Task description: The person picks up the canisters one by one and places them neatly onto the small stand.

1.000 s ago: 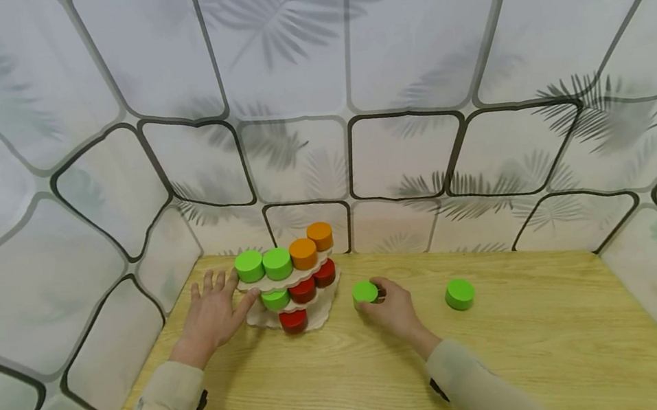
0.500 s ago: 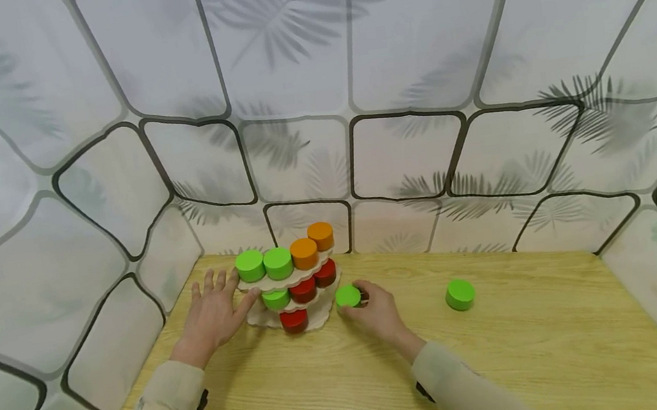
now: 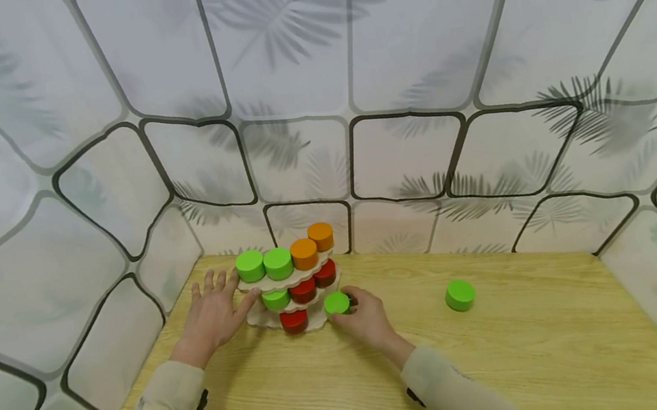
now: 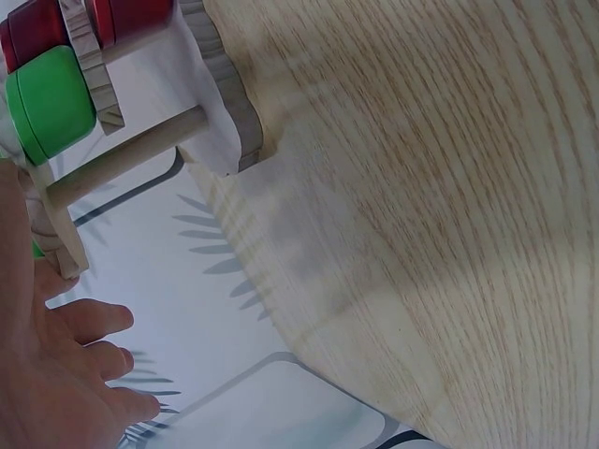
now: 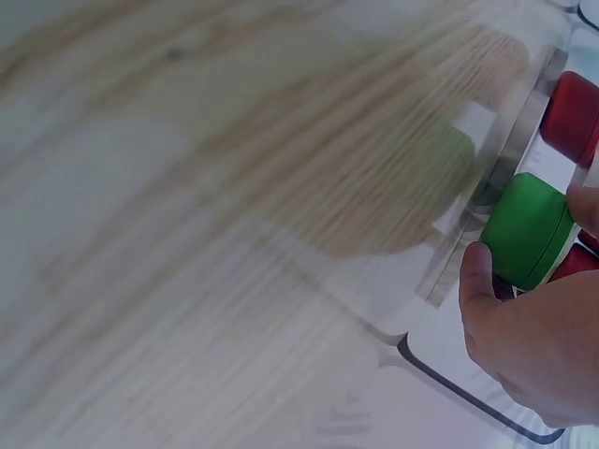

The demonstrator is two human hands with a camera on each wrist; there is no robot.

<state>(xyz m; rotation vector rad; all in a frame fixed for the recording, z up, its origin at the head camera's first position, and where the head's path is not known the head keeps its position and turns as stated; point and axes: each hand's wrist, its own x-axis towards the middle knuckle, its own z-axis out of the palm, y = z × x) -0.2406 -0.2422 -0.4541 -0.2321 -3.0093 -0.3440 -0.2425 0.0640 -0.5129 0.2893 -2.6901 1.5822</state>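
A white tiered stand [image 3: 265, 318] with scalloped edges carries green, orange and red round tins on its levels. My left hand [image 3: 209, 318] touches the stand's left side, fingers spread and straight; in the left wrist view the hand [image 4: 56, 365] is at the upper tier's edge beside a wooden post [image 4: 131, 159]. My right hand [image 3: 367, 321] pinches a green round tin [image 3: 337, 303] between thumb and fingers, at the right edge of the lowest tier. In the right wrist view this green tin [image 5: 527, 231] is close to a red tin [image 5: 573, 117].
Another green tin [image 3: 460, 295] stands alone on the wooden table [image 3: 540, 343], to the right. A wall [image 3: 409, 153] with leaf-patterned covering rises behind the table, and another closes in on the left of the stand.
My right hand has carried the green tin leftward across the table to the stand's lowest tier. The left hand has stayed in place against the stand.
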